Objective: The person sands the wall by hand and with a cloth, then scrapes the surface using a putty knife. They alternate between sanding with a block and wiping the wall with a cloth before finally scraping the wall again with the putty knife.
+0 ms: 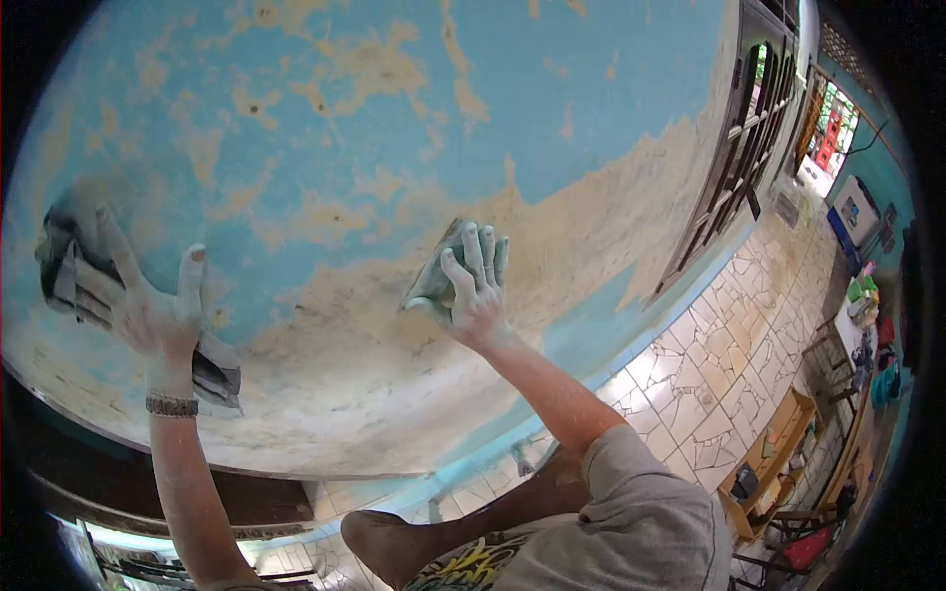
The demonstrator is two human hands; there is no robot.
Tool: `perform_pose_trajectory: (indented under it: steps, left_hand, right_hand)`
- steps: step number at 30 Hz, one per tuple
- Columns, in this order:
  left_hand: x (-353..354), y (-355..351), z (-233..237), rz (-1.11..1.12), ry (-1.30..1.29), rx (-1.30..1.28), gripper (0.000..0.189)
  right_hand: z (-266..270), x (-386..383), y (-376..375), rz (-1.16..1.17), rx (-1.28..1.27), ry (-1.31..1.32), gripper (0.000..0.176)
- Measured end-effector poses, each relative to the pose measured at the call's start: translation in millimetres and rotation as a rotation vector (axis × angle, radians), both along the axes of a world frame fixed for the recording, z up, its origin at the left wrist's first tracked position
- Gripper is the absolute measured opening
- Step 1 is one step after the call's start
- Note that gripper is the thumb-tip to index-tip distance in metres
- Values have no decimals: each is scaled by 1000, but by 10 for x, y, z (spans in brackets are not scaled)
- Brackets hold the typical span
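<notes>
Through my feed, the left hand (158, 310) spreads wide over a dark sheet (57, 258), the right hand (481, 288) half-uncurled over a paler sheet (432, 275), apparently to keep both flat against the wall (591, 108); I cannot tell whether either pinches.

Grey short-sleeved shirt (645, 512), yellow-and-black print (473, 566) (partly cut off), dark patterned wristband (171, 405)

Nothing can be read for certain; the yellow print (471, 565) on the grey shirt (631, 532) looks like lettering, but is too skewed to decipher.
</notes>
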State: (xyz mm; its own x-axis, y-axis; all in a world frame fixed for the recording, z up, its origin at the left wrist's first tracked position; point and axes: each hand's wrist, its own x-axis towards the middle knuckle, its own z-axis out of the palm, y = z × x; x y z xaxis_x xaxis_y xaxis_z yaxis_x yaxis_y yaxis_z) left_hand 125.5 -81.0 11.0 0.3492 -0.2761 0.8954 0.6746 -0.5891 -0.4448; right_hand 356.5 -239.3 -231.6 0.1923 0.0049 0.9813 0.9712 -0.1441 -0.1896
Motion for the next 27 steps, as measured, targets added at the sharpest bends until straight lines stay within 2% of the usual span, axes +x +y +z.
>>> perform_pose_trajectory:
  steps: [1, 2, 5, 8, 9, 13, 16, 20, 22, 24, 27]
  left_hand:
    - [110, -75, 74, 4, 4, 26, 94]
    - [247, -157, 177, 2, 14, 52, 94]
    - [405, -172, 279, -20, 30, 64, 94]
    - [411, -138, 265, -68, 60, 28, 91]
    - [415, -158, 273, -74, 68, 41, 90]
    - [409, -221, 283, 8, 54, 85, 89]
    - [408, -169, 281, -28, 64, 72, 91]
    - [534, -263, 248, 4, -5, 64, 101]
    - [758, -412, 169, -48, -80, 34, 106]
    - [879, -446, 119, 23, -134, 40, 104]
    - [920, -430, 129, 40, -109, 52, 104]
  right_hand:
    - [-112, 36, -2, -32, -8, 16, 79]
    - [70, 72, -13, -7, 25, 34, 78]
    - [1147, 323, -79, -12, 141, 1, 77]
    - [1435, 409, -83, -71, 168, -20, 79]
    - [1293, 414, -89, -50, 144, -8, 78]
    - [-28, 338, -212, 21, 77, 36, 74]
    - [-107, 305, -415, 62, -33, 109, 63]
    - [34, 88, -481, 87, -39, 171, 53]
    - [-13, 9, -363, 191, 62, 239, 54]
    - [65, -89, -294, 314, 184, 304, 56]
    - [233, 15, -69, 203, 253, 271, 58]
